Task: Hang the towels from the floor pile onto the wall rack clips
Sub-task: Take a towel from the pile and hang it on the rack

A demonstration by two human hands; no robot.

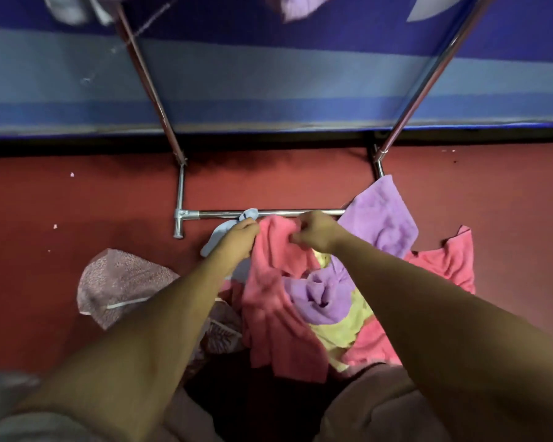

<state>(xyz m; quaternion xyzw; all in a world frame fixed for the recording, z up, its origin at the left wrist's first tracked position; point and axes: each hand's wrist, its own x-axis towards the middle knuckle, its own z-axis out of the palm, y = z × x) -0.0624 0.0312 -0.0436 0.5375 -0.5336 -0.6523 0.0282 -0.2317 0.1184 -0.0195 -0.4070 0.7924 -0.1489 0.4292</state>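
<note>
Pink towel (278,282): top edge pinched in curled fingers (251,224) of left hand (240,234) and right hand (318,232).
Hung: blurred cloth (296,8), far.
Remaining: purple towel (380,215), yellow towel (342,330), more on floor (77,202).

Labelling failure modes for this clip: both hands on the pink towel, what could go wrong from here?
1. The left hand and right hand pinch the pink towel bunched, close together; it may reach a clip folded.
2. Its lower end lies in the pile against the crumpled purple towel, which might get dragged along.
</note>
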